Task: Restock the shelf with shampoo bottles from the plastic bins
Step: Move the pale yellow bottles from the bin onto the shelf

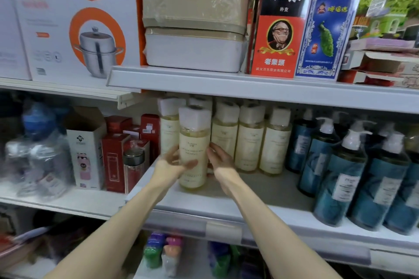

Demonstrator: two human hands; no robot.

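A pale yellow shampoo bottle (194, 147) with a white wrapped cap stands upright on the middle shelf (260, 195), in front of a row of matching bottles (249, 138). My left hand (170, 165) wraps its left side, thumb across the label. My right hand (221, 158) presses against its right side with fingers spread. The bottle's base rests on the shelf board. No plastic bin is in view.
Dark blue pump bottles (353, 172) crowd the shelf's right part. Red boxes (115, 156) and a glass flask (133, 165) stand on the left shelf. Above sit stacked beige containers (195, 25), card boxes (278, 41) and a steamer-pot carton (74, 20).
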